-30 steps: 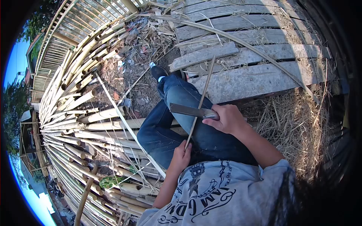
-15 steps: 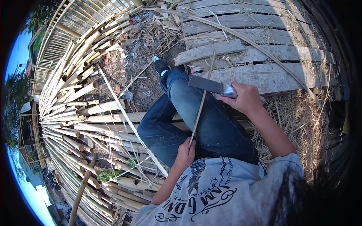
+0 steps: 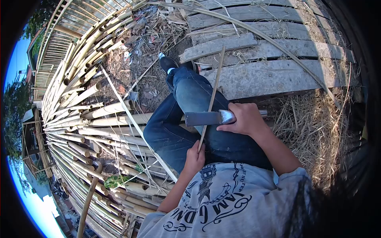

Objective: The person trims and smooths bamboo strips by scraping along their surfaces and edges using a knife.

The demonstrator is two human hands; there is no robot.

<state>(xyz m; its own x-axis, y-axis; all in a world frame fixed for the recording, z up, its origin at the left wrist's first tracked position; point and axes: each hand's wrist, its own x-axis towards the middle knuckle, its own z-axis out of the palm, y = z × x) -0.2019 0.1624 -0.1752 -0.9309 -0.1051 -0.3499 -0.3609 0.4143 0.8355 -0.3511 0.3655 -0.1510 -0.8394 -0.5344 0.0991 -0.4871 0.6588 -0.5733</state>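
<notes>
My right hand is wrapped round the handle of a broad-bladed knife. The blade points left and lies across a thin bamboo strip, over my thigh. Lower down, my left hand pinches the near end of that strip, close to my shirt. The strip slants up and slightly right, its far end over the grey planks. Whether the blade touches the strip I cannot tell.
A wooden plank platform with a long strip across it stands ahead. Many cut bamboo poles lie at the left, a white strip over them. Dry straw covers the ground at the right.
Over the last half second the knife and my right hand have moved down along the strip, towards my left hand. Earlier they had moved up and away. My left hand keeps its hold.
</notes>
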